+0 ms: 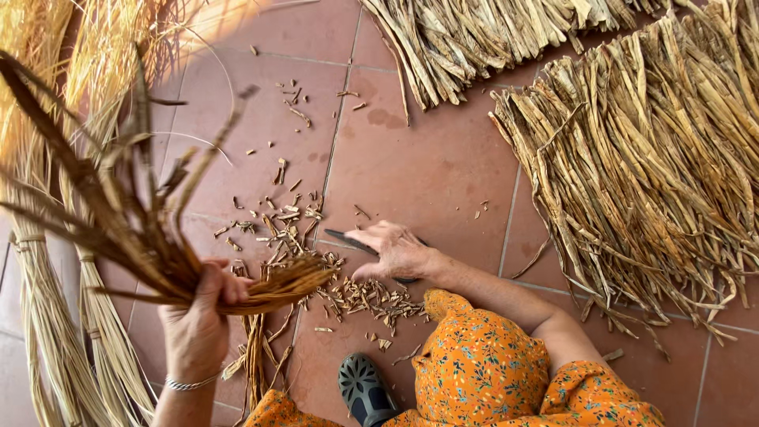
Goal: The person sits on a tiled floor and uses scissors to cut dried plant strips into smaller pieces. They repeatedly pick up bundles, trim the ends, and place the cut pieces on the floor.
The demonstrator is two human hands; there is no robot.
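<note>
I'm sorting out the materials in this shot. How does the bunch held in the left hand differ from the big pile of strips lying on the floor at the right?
The bunch in the left hand is gripped and raised, its dark brown ends fanning out; the pile of strips lies flat on the tiled floor, untouched. The bunch is small; the pile is far larger. The bunch looks darker, the pile paler tan. Both are dried plant strips.

No packages, labels, signs or screens show anywhere in the head view.
</note>
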